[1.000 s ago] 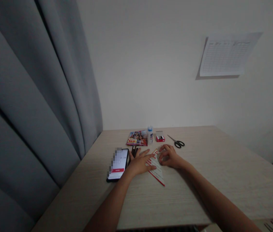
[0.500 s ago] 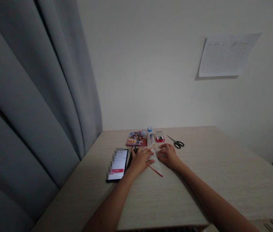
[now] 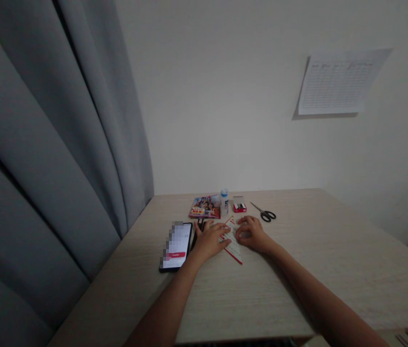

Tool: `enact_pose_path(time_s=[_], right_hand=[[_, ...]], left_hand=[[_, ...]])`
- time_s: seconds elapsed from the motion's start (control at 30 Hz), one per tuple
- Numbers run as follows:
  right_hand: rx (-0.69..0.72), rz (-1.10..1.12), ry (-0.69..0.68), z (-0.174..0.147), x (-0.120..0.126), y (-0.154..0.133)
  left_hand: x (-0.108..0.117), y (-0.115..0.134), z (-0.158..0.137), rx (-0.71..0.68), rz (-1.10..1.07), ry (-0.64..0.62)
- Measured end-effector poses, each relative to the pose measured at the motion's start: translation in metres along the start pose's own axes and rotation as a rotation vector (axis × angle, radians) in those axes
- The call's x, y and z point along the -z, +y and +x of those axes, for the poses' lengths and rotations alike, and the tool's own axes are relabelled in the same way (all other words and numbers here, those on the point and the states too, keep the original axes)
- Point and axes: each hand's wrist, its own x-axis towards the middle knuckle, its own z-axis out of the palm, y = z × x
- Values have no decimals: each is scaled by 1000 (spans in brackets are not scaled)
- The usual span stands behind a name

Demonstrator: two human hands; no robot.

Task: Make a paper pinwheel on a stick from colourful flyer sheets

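A printed, folded paper with red edges and a triangular outline lies on the table between my hands. My left hand rests across its left side, fingers spread and fingertips touching the paper. On the other side, my right hand is closed in a pinch at the paper's right edge; the fingertips are small and partly hidden. Left of my left hand lies a phone with its screen lit and partly blurred. A dark object with thin prongs is partly covered by my left hand.
Behind the hands stand a clear bottle with a blue cap, a colourful leaflet and an opened small red box. Black-handled scissors lie to the right. A grey curtain borders the table's left side.
Both hands stay at the paper almost unmoved. The paper's near corner has shifted very slightly to the left, and the whole view has moved a little.
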Motion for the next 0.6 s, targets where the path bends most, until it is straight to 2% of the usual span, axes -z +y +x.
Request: enact_pose_path(time_s=[0.47, 0.6], right_hand=[[24, 116, -150, -6, 15, -7], [30, 136, -141, -7, 15, -6]], left_hand=[[3, 3, -1, 17, -6, -31], [4, 3, -6, 0, 23, -83]])
